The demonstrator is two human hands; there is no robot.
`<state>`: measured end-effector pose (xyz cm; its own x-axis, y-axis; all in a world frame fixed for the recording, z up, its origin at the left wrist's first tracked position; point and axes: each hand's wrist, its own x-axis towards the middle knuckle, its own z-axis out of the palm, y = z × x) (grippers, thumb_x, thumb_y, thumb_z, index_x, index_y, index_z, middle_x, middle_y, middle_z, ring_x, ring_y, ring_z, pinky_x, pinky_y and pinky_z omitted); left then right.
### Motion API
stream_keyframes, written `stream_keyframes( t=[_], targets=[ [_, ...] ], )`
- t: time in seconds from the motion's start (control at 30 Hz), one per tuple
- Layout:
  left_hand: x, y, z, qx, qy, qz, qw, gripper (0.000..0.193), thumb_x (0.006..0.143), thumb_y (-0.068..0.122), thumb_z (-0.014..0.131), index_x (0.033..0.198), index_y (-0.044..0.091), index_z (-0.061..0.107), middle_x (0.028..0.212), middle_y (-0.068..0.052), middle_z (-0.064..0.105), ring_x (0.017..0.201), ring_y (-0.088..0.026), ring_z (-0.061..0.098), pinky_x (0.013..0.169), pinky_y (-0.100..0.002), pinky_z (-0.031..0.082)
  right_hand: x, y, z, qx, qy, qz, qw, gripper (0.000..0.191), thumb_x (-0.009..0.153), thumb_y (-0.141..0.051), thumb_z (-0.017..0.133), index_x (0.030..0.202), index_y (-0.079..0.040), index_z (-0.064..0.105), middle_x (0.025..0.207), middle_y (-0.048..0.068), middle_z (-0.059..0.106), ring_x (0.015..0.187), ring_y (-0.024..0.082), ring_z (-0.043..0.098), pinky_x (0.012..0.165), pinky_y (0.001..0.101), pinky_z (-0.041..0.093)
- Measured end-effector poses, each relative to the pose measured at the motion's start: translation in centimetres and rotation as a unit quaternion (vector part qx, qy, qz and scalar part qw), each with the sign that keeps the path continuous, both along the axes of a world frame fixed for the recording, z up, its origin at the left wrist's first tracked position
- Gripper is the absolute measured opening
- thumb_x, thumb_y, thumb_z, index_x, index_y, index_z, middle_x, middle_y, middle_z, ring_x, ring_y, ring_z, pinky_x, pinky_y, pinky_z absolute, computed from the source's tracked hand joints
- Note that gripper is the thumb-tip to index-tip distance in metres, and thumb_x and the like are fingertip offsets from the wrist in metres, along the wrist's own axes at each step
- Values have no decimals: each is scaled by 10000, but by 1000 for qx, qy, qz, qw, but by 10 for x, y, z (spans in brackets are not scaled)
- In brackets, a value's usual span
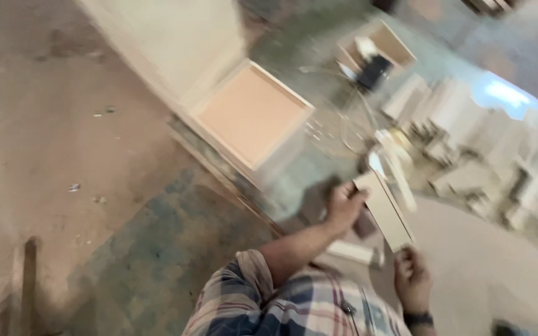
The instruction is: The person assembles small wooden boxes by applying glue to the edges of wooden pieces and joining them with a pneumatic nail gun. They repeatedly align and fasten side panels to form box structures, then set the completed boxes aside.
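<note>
Nearest my view was the plaid shirt (294,308), filling the bottom edge. The whole picture was smeared by motion, so I could read only coarse shapes.

The largest thing was the floor (63,124), bare and dusty on the left. On it lay a shallow open box (250,115) with a pinkish bottom and pale walls. Past that, stacks of pale pieces (468,124) crowded the right side, too blurred to sort. A small box (378,53) with something dark in it sat at the top, well apart from the hands.

The thing being worked was a pale board (388,214), held tilted between both hands, above a white block (350,251) and just in front of the shirt. The left hand (342,208) was closed around the board's far end, fingers curled over the edge. The right hand (412,279), with a dark wristband (418,319), sat at the near corner. It looked curled against the board, but I could not tell whether it truly gripped or only steadied it.

I judged the step in hand to be carrying or turning the board, which touched nothing else that I could see. Any move from there would call for a firm left grip and a clear path past the white block.
</note>
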<state>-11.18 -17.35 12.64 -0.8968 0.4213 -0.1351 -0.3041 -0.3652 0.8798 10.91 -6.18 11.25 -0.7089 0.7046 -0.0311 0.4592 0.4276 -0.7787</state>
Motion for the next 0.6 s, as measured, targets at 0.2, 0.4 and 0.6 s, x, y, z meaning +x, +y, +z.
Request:
stream_keyframes(
  t=[0.2, 0.4, 0.6],
  targets=[
    [128, 46, -27, 1, -107, -68, 992, 167, 1001, 127, 676, 1103, -1, 707, 959, -36, 719, 808, -117, 665, 729, -290, 571, 109, 46, 64, 246, 139, -13, 959, 384, 1010, -57, 606, 1393, -38, 601, 1323, 169, 652, 1209, 331, 646, 1045, 396, 540],
    [239, 73, -60, 35, -331, -143, 932, 207, 948, 140, 619, 1148, 184, 644, 1020, -15, 733, 895, -122, 738, 855, -333, 623, 163, 82, 70, 296, -101, 195, 930, 654, 807, -323, 837, 1377, -64, 647, 1240, 151, 667, 1119, 339, 617, 989, 495, 463],
    [278, 79, -89, -247, 24, -309, 918, 242, 967, 240, 702, 1030, 12, 755, 876, -106, 765, 806, -229, 732, 730, -374, 583, 180, 124, 64, 302, -117, 163, 932, 395, 901, -326, 738, 1283, -248, 679, 1405, 84, 624, 1317, 295, 550, 1134, 549, 370]
  ],
)
